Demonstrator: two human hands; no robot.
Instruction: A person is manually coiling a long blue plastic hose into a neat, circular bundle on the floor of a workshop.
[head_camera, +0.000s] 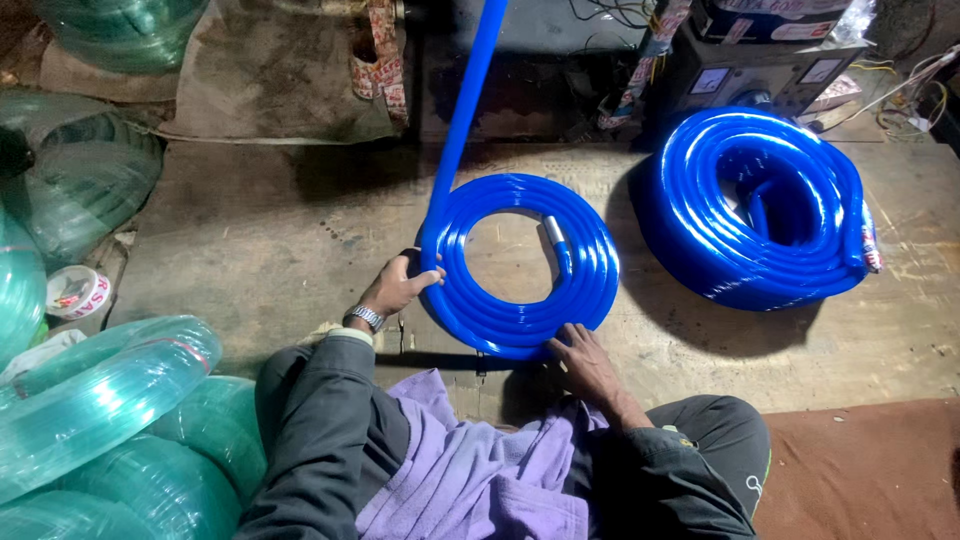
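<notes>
The left hand (400, 283) curls its fingers over the left edge of a small coil of blue hose (520, 265) lying flat on the wooden board (280, 240). The right hand (580, 360) rests spread on the coil's near edge. A larger blue coil (760, 205) lies just right. Green hose rolls (100, 400) sit near left.

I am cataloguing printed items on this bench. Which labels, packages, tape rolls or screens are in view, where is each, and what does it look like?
Round tape roll: far left, white with red print.
Printed red-and-white band: wrapped on the right side of the large blue hose coil.
Two small pale square panels: on the dark box behind that coil.
Red-and-white printed strip: hanging at the top centre.
</notes>
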